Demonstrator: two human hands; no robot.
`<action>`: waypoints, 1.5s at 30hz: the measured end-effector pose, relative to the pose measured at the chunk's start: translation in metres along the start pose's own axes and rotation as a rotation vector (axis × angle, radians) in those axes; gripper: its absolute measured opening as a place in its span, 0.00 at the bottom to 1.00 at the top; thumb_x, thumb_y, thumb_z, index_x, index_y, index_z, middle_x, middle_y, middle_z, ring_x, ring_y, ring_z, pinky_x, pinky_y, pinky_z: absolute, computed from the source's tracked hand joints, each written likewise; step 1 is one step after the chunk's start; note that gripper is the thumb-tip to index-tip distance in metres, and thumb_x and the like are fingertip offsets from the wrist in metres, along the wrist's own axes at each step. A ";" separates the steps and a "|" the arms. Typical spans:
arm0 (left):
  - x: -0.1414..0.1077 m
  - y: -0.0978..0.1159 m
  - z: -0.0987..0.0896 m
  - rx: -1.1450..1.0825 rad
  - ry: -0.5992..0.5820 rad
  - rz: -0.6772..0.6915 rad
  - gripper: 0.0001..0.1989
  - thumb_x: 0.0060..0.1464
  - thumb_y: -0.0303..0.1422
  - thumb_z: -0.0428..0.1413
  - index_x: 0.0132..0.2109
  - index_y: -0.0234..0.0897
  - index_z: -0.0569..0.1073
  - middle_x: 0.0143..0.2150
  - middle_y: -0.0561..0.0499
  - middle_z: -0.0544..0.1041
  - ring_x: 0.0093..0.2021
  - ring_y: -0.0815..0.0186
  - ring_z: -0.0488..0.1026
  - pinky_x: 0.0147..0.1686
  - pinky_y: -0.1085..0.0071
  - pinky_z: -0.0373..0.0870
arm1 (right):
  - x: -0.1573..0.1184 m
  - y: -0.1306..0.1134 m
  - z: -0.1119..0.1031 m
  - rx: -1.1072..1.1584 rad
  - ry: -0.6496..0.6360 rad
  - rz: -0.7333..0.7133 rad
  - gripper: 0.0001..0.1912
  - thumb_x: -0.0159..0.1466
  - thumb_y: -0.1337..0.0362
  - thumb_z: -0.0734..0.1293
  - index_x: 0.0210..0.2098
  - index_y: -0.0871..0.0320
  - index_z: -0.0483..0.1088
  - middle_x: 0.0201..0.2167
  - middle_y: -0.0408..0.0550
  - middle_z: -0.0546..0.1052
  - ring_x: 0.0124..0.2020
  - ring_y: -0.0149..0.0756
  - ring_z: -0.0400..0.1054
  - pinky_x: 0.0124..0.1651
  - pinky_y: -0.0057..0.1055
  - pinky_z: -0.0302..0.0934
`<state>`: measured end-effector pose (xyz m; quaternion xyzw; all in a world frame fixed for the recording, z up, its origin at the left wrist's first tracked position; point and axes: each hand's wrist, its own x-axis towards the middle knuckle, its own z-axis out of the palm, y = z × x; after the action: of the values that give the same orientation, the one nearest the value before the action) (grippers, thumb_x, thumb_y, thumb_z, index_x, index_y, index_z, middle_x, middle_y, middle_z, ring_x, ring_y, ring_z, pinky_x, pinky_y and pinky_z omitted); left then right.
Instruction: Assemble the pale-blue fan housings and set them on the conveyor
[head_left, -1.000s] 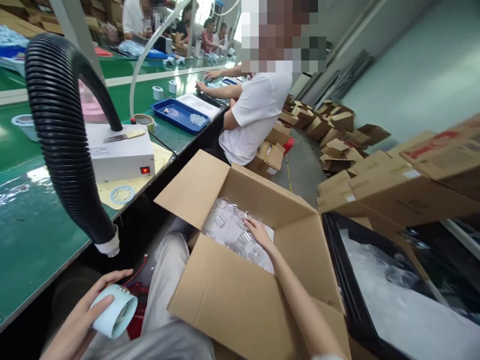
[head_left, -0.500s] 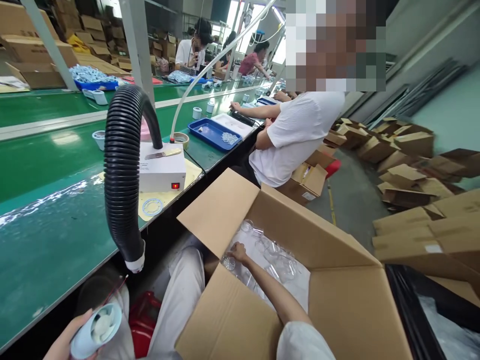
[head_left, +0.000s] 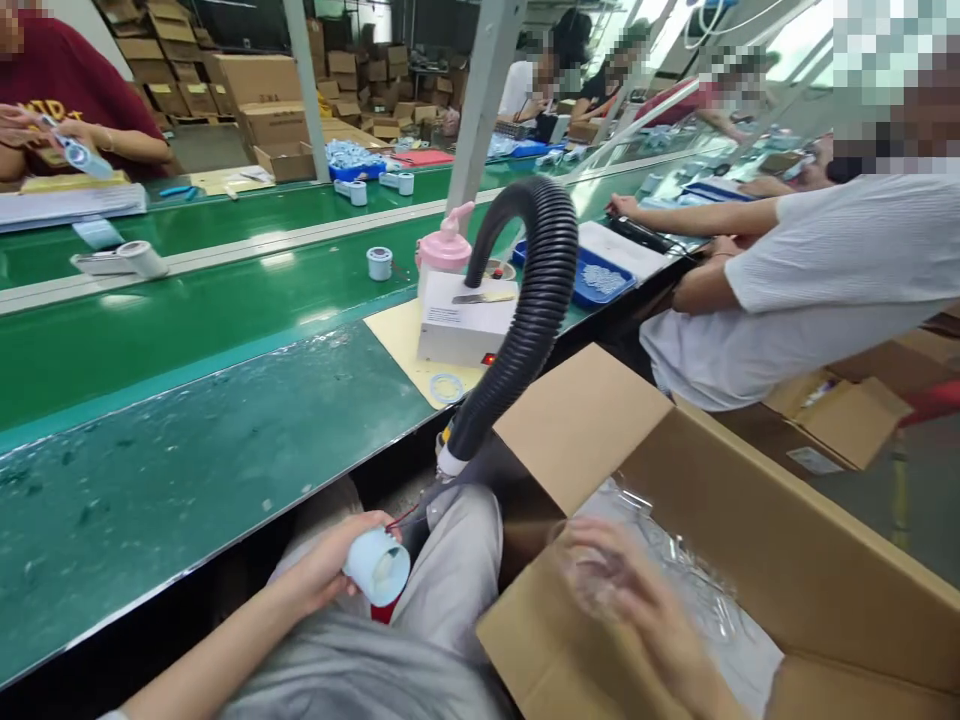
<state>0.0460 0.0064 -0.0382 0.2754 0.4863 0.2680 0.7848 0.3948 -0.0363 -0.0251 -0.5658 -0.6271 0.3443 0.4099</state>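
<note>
My left hand is wrapped round a light blue cylindrical housing, tilted with its open end toward me above my lap; thin red wires come from it. My right hand, smeared by motion, is closed on a clear plastic part over the near flap of the cardboard box. More clear plastic parts lie inside the box on a white sheet.
A black ribbed hose arches from a white machine on the green bench. Beside it stand a pink bottle and a blue tray. A person in white sits at the right.
My right hand has come up out of the box with a clear part. My left hand has lifted the housing and moved it over my lap. The view has turned left.
</note>
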 end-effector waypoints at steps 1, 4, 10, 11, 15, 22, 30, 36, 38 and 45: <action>-0.002 0.002 0.001 0.068 -0.032 0.025 0.20 0.52 0.49 0.63 0.35 0.33 0.77 0.25 0.54 0.73 0.18 0.73 0.62 0.12 0.79 0.52 | -0.006 -0.014 0.022 -0.147 -0.094 -0.161 0.21 0.68 0.47 0.65 0.51 0.52 0.78 0.50 0.60 0.77 0.50 0.55 0.76 0.45 0.45 0.76; -0.012 0.013 0.005 0.221 -0.098 0.071 0.14 0.48 0.42 0.67 0.33 0.35 0.79 0.28 0.54 0.75 0.26 0.69 0.67 0.22 0.77 0.62 | -0.008 -0.044 0.090 -0.600 -0.127 -0.545 0.26 0.64 0.70 0.66 0.62 0.50 0.72 0.52 0.60 0.76 0.50 0.53 0.75 0.45 0.45 0.76; -0.041 0.027 -0.004 0.966 -0.062 0.506 0.07 0.58 0.34 0.58 0.42 0.38 0.79 0.45 0.46 0.78 0.46 0.58 0.74 0.50 0.64 0.68 | 0.016 -0.063 0.146 -0.695 -0.248 -0.584 0.24 0.53 0.80 0.66 0.45 0.56 0.77 0.51 0.58 0.77 0.47 0.50 0.72 0.40 0.40 0.77; -0.044 0.026 -0.007 0.993 -0.053 0.526 0.08 0.59 0.34 0.58 0.43 0.38 0.78 0.45 0.45 0.78 0.46 0.58 0.74 0.50 0.63 0.68 | 0.018 -0.064 0.147 -0.666 -0.253 -0.592 0.23 0.53 0.81 0.65 0.44 0.56 0.77 0.51 0.57 0.77 0.48 0.50 0.72 0.42 0.39 0.77; -0.044 0.019 -0.017 0.984 -0.002 0.556 0.09 0.60 0.36 0.58 0.43 0.37 0.78 0.43 0.46 0.78 0.43 0.60 0.74 0.47 0.65 0.69 | 0.020 -0.063 0.155 -0.785 -0.085 -0.682 0.25 0.59 0.81 0.63 0.50 0.53 0.77 0.54 0.58 0.75 0.50 0.50 0.69 0.43 0.41 0.75; -0.034 0.014 -0.021 0.995 -0.022 0.578 0.10 0.62 0.36 0.55 0.42 0.37 0.79 0.42 0.46 0.78 0.43 0.60 0.75 0.46 0.65 0.69 | 0.018 -0.063 0.164 -0.879 -0.015 -0.738 0.18 0.65 0.79 0.62 0.40 0.53 0.80 0.52 0.55 0.78 0.47 0.49 0.68 0.37 0.37 0.73; -0.032 0.015 -0.023 1.023 -0.013 0.559 0.11 0.63 0.37 0.54 0.43 0.38 0.80 0.43 0.45 0.78 0.43 0.60 0.75 0.46 0.65 0.70 | 0.016 -0.054 0.159 -0.903 -0.002 -0.638 0.25 0.65 0.80 0.64 0.54 0.49 0.77 0.61 0.57 0.73 0.46 0.52 0.68 0.40 0.44 0.72; -0.028 0.012 -0.026 0.906 0.041 0.618 0.13 0.55 0.39 0.64 0.46 0.38 0.79 0.43 0.47 0.77 0.43 0.58 0.74 0.45 0.65 0.70 | 0.016 -0.060 0.155 -0.518 -0.285 -0.444 0.07 0.61 0.75 0.72 0.34 0.56 0.74 0.53 0.57 0.73 0.50 0.51 0.71 0.42 0.41 0.75; -0.026 0.009 -0.031 0.851 0.017 0.647 0.23 0.47 0.43 0.71 0.49 0.39 0.79 0.44 0.47 0.76 0.43 0.58 0.74 0.45 0.64 0.71 | 0.014 -0.067 0.150 -0.296 -0.365 -0.301 0.03 0.64 0.67 0.72 0.35 0.56 0.73 0.51 0.56 0.72 0.48 0.47 0.73 0.44 0.41 0.75; -0.019 0.001 -0.040 0.830 -0.174 0.708 0.30 0.44 0.42 0.73 0.55 0.43 0.80 0.58 0.40 0.71 0.60 0.49 0.70 0.62 0.53 0.67 | 0.015 -0.076 0.143 0.235 -0.289 0.077 0.18 0.68 0.53 0.68 0.25 0.57 0.73 0.41 0.55 0.76 0.46 0.47 0.76 0.36 0.32 0.74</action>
<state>0.0026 0.0010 -0.0409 0.7296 0.3620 0.2776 0.5094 0.2326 -0.0262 -0.0166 -0.4824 -0.6129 0.5081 0.3654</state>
